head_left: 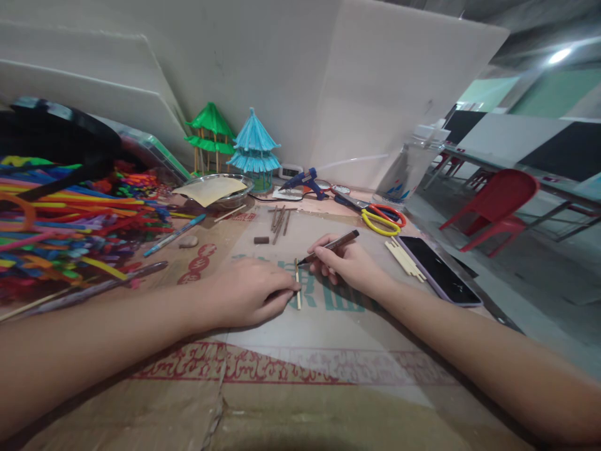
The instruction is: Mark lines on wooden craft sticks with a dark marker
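Note:
My right hand (340,260) is closed around a brown marker pen (334,244), its tip touching the upper end of a short wooden stick (298,294). That stick lies on a translucent sheet (300,332), pale along its lower part and brown near the top. With its fingertips, my left hand (258,291) grips the stick from the left side, fingers closed. Beyond the hands lie the marker's brown cap (261,240) and several brown-coloured sticks (280,220). To the right of my right hand rests a bundle of pale sticks (404,260).
A phone (439,269) and scissors (382,216) lie at right. A blue glue gun (307,181), a metal dish (225,191), and green (211,134) and blue (256,147) model pavilions stand behind. Pipe cleaners (70,219) heap up at left. A red chair (498,203) stands off the table.

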Available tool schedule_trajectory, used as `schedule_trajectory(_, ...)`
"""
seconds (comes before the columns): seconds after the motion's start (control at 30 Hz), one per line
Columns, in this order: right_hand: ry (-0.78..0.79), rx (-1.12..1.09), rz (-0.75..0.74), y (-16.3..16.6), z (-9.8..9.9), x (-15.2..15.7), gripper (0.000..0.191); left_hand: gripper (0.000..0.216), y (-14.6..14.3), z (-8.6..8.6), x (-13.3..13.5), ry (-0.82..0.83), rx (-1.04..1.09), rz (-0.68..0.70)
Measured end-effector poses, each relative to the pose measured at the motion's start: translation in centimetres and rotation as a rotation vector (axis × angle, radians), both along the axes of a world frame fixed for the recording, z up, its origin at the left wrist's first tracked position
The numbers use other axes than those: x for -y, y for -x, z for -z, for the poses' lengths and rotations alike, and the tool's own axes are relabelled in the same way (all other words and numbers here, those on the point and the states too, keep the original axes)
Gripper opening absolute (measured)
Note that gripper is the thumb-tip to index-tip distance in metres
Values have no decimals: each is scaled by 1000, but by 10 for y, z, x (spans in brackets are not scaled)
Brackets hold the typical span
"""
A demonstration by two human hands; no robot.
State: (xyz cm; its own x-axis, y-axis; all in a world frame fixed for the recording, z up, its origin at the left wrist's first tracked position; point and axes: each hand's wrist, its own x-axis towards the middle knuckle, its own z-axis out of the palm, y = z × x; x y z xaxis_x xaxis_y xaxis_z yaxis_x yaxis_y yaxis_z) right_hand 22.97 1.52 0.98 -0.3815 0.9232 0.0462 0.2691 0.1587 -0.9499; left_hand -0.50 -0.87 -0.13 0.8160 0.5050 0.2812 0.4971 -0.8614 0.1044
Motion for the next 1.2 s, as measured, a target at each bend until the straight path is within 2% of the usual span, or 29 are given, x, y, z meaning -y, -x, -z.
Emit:
schedule_trajectory(0.23,-17,-3,40,0,5,-4,24,26,-1,0,0,-7,-4,-12)
schedule_trajectory(0.5,5,35,-67,-1,-1,-1,23,26,-1,0,-1,-17,-10,-7)
schedule_trajectory(0.7,-6,-12,9,0,3,-2,24,25,-1,0,-1,-6,2,-3)
schedule_trajectory(1.07,19,43,-58,-1,-1,-1,22,26,-1,0,-1,-14,14,0)
schedule_trajectory(1.2,1,6,-13,-1,1,-2,23,25,-1,0,-1,-7,9,-9)
